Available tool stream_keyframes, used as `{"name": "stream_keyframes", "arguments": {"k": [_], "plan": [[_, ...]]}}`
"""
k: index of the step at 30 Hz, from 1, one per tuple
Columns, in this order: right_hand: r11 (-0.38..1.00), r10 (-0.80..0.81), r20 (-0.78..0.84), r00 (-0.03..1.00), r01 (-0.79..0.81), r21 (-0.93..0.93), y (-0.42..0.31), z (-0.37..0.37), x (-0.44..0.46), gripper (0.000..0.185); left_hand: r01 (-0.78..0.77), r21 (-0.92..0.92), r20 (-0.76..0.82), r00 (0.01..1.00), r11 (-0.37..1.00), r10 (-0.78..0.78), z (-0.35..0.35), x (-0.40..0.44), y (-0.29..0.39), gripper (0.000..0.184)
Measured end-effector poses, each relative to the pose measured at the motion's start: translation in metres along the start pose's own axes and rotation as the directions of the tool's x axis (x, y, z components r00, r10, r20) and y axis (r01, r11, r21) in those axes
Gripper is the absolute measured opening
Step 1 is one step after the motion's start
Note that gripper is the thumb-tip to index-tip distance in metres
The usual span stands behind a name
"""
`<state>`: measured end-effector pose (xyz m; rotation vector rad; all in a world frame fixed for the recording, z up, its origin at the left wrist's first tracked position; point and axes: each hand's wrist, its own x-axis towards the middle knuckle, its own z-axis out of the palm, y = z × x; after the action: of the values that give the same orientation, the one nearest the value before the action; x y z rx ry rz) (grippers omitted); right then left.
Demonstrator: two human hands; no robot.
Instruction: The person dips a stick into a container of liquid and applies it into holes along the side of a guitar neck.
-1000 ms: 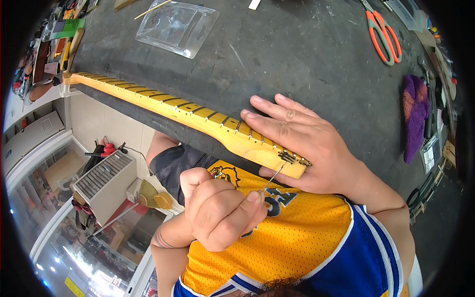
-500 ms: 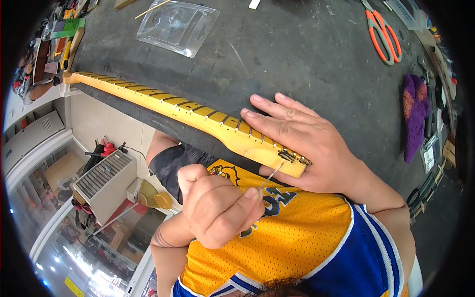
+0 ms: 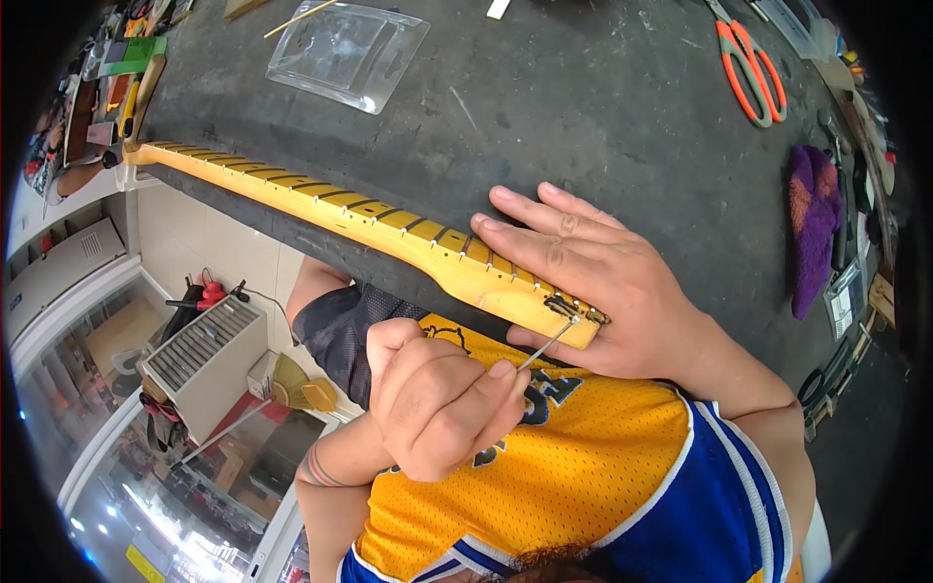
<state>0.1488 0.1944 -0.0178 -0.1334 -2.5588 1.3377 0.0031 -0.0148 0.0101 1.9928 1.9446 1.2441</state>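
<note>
A guitar neck (image 3: 335, 209) with a yellow, dark-fretted fingerboard lies slantwise along the bench edge, its heel end towards me. Black marks (image 3: 561, 306) show on the side of the heel. My left hand (image 3: 442, 398) is closed in a fist around a thin metal pick (image 3: 546, 348); its handle is hidden in the fingers. The pick's tip meets the heel at the right part of the black marks. Flat over the heel end rests my right hand (image 3: 622, 272), fingers stretched over the fingerboard and bench, thumb at the near side of the heel.
On the dark bench (image 3: 466, 146) lie a clear plastic package (image 3: 345, 53), orange-handled scissors (image 3: 751, 73) and a purple cloth (image 3: 816, 228). Tools line the right side. Below the bench edge at left stands a grey slatted box (image 3: 204, 360). Another person's arm (image 3: 83, 178) shows at far left.
My left hand has shifted slightly right, carrying the pick's tip rightward along the heel's black marks. My right hand and the neck have stayed almost in place.
</note>
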Motion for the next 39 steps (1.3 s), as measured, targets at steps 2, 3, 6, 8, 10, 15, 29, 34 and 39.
{"name": "stream_keyframes", "arguments": {"k": [2,3,6,8,10,15,29,34,39], "plan": [[1.000,0.001,0.002,1.000,-0.001,-0.001,-0.0001,0.0004,0.0002,0.072,0.000,-0.017,-0.007,1.000,1.000,0.000,0.0030,-0.0013,0.0001,0.039],[1.000,0.004,-0.002,1.000,-0.004,-0.001,-0.0004,0.0008,0.0003,0.072,0.001,-0.017,-0.008,1.000,1.000,-0.001,0.0035,-0.0008,0.0007,0.039],[1.000,0.007,-0.002,1.000,-0.007,-0.001,-0.0008,0.0001,0.0005,0.072,0.013,-0.023,-0.002,1.000,1.000,-0.013,0.0046,0.0009,0.0021,0.037],[1.000,0.010,0.003,1.000,-0.010,0.000,-0.0012,-0.0006,-0.0001,0.072,0.021,-0.022,-0.006,1.000,1.000,-0.021,0.0051,0.0011,0.0023,0.036],[0.999,0.038,0.023,0.999,-0.039,0.025,-0.0017,-0.0009,-0.0006,0.080,0.019,-0.007,-0.007,1.000,1.000,-0.019,0.0043,0.0000,0.0015,0.036],[0.999,0.038,0.022,0.999,-0.038,0.025,-0.0021,-0.0011,0.0000,0.081,0.021,0.029,-0.015,1.000,0.999,-0.020,-0.0010,-0.0008,-0.0008,0.039],[0.999,0.032,0.035,0.999,-0.032,0.018,-0.0010,-0.0010,-0.0006,0.083,0.025,0.061,-0.032,0.999,0.998,-0.024,0.0001,0.0004,-0.0029,0.041],[0.999,0.036,0.036,0.999,-0.037,0.020,-0.0019,-0.0014,0.0002,0.083,0.020,0.041,-0.073,0.997,0.999,-0.017,0.0021,0.0027,-0.0005,0.038],[1.000,0.019,0.010,1.000,-0.019,0.009,-0.0028,-0.0008,0.0020,0.078,0.020,0.024,-0.019,1.000,1.000,-0.019,0.0039,0.0063,0.0027,0.039]]}}
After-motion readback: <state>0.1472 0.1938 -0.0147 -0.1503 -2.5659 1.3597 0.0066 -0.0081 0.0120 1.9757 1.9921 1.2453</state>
